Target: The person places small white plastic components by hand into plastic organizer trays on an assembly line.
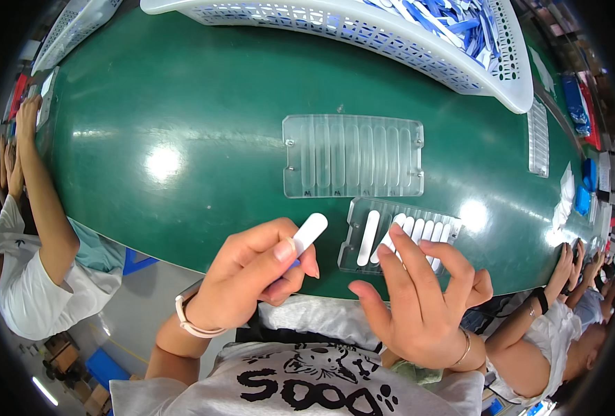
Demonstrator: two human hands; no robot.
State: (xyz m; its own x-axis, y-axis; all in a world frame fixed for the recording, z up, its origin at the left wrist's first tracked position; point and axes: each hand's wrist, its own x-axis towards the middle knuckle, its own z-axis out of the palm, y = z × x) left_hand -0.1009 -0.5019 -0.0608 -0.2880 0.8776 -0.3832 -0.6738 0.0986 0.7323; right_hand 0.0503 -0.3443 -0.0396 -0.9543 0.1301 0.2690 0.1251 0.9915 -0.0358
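Observation:
Between the thumb and fingers of my left hand is a flat white strip with a rounded end; a bit of blue shows lower down in that grip. My right hand has its fingers spread over a clear slotted tray near the table's front edge. Several white rounded strips lie side by side in the tray's slots, some partly hidden by my fingers. Whether the fingertips press on the strips, I cannot tell. Just beyond sits a second clear slotted tray with no strips in it.
A white perforated basket at the back holds many blue and white strips. Another slotted tray lies at the right on the green table. Co-workers' arms reach onto the table at the left and right.

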